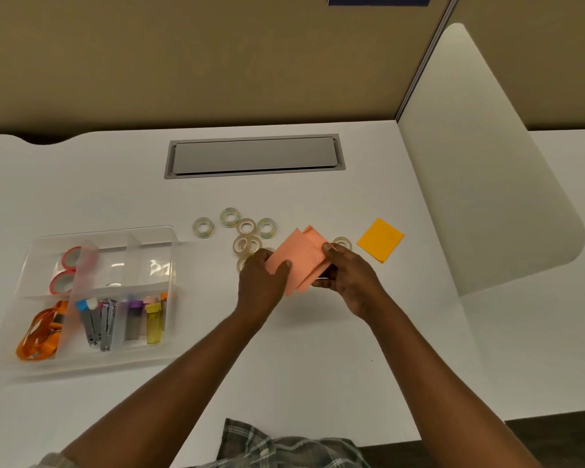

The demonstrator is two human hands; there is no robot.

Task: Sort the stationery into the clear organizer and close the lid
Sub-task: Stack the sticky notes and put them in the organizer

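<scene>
Both hands hold a stack of salmon-pink sticky notes (299, 256) above the white desk. My left hand (262, 282) grips its left edge and my right hand (347, 276) grips its right side. A clear organizer (169, 251) sits open at the left, with red tape rolls (66, 270), an orange lanyard (41, 332), staplers (102, 322) and small coloured cases (154, 320) in its compartments. Several clear tape rolls (247, 228) lie loose on the desk behind my hands. An orange sticky-note pad (380, 239) lies to the right.
A grey cable hatch (254, 156) is set into the desk at the back. A white divider panel (480, 163) stands along the right side. A tan partition wall rises behind the desk.
</scene>
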